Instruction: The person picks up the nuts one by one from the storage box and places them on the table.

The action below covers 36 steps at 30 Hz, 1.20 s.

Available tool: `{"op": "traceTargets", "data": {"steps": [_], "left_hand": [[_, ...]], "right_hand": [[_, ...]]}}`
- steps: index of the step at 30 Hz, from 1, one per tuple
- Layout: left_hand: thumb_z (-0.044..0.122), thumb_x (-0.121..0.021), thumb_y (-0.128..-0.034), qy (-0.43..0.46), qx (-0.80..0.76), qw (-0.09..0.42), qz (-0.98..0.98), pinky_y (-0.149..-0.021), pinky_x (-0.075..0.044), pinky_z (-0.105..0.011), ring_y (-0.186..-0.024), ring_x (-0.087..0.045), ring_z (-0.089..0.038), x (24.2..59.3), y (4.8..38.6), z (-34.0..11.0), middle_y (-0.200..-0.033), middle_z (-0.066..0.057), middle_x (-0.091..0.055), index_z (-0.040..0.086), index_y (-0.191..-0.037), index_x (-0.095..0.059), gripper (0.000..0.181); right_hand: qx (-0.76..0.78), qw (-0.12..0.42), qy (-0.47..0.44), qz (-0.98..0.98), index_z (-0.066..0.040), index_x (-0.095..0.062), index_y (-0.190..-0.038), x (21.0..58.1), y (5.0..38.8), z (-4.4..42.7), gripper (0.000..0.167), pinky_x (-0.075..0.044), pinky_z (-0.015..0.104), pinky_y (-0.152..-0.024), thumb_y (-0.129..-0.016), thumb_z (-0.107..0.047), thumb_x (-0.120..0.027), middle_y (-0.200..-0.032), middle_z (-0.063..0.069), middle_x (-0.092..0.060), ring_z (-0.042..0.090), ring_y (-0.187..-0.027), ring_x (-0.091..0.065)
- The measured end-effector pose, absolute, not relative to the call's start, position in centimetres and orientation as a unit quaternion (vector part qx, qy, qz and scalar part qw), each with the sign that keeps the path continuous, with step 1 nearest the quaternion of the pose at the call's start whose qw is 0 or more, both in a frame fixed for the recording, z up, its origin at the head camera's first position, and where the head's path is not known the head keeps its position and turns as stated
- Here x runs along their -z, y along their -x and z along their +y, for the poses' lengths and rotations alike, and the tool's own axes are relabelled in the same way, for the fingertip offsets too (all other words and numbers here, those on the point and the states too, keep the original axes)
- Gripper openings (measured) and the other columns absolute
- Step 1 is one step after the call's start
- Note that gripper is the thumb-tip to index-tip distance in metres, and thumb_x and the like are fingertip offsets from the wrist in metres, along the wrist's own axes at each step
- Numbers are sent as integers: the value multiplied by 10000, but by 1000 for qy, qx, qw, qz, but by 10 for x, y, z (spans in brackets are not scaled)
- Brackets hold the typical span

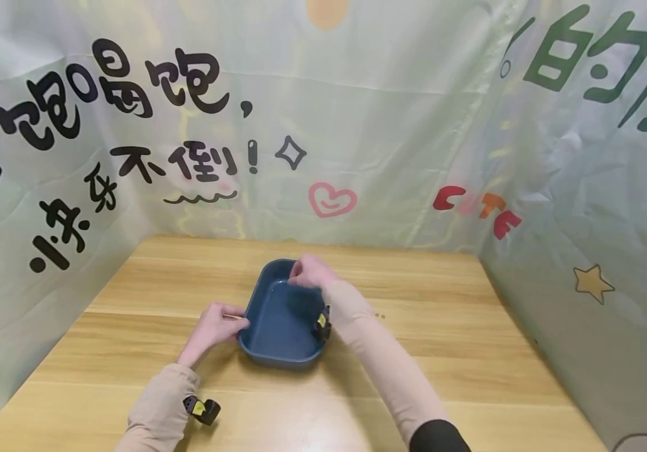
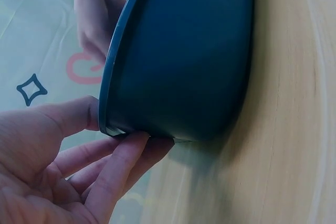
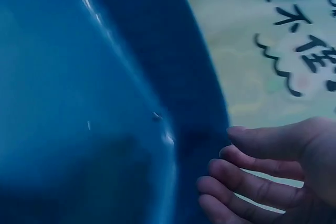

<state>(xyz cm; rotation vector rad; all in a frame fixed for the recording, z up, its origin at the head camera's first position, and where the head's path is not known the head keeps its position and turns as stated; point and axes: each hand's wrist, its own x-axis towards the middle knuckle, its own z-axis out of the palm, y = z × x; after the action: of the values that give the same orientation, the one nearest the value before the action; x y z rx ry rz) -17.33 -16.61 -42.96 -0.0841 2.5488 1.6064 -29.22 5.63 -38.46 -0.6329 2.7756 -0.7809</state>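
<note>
A dark blue rectangular plastic basin point(image 1: 281, 363) with rounded corners stands on the wooden table. My left hand point(image 1: 218, 325) holds its left rim, as the left wrist view shows: the thumb lies at the rim and the fingers point(image 2: 118, 174) press the outer wall. At the basin's far right part is my right hand point(image 1: 313, 273), its fingers pointing down inside the rim. Close up, those fingers point(image 3: 252, 182) are loosely bent beside the basin wall, with nothing visible between them. A tiny dark piece point(image 3: 156, 115) and a thin light sliver or mark point(image 3: 89, 125) show on the basin's inside.
Some tiny pieces point(image 1: 380, 316) lie on the wooden table point(image 1: 442, 351) just right of my right forearm. A printed cloth point(image 1: 391, 138) hangs along the back and both sides. Each wrist carries a small black camera point(image 1: 201, 409).
</note>
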Motion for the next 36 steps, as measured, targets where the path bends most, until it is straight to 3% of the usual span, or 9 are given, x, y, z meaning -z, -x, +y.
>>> {"op": "traceTargets", "data": {"steps": [5, 16, 24, 36], "left_hand": [[38, -705, -836, 30, -527, 57, 848, -711, -665, -377, -814, -755, -246, 431, 173, -167, -1041, -323, -727, -161, -1158, -661, 380], [57, -710, -831, 32, -526, 52, 848, -695, -664, -369, -781, -745, -198, 433, 174, -167, -1012, -300, -742, -145, -1140, -681, 369], [48, -708, -838, 25, -529, 47, 847, -670, -663, -359, -794, -754, -226, 431, 174, -166, -1016, -314, -736, -149, -1139, -680, 361], [44, -705, -836, 19, -533, 43, 845, -648, -660, -349, -760, -754, -222, 433, 174, -166, -989, -315, -738, -164, -1125, -675, 357]], "right_hand": [[270, 121, 168, 940, -37, -751, -877, 404, 299, 24, 85, -489, 196, -547, -886, -121, -740, -699, 39, -672, 111, -586, -582], [222, 72, 125, 964, -101, -746, -913, 433, 304, -5, 91, -585, 371, -826, -892, -189, -751, -973, 68, -739, 272, -915, -678], [198, 58, 126, 970, -93, -731, -917, 445, 305, -9, 90, -587, 387, -851, -892, -178, -746, -981, 94, -727, 294, -947, -691], [202, 26, 127, 971, -107, -710, -820, 447, 302, -10, 86, -584, 386, -740, -884, -154, -740, -924, 90, -728, 289, -897, -703]]}}
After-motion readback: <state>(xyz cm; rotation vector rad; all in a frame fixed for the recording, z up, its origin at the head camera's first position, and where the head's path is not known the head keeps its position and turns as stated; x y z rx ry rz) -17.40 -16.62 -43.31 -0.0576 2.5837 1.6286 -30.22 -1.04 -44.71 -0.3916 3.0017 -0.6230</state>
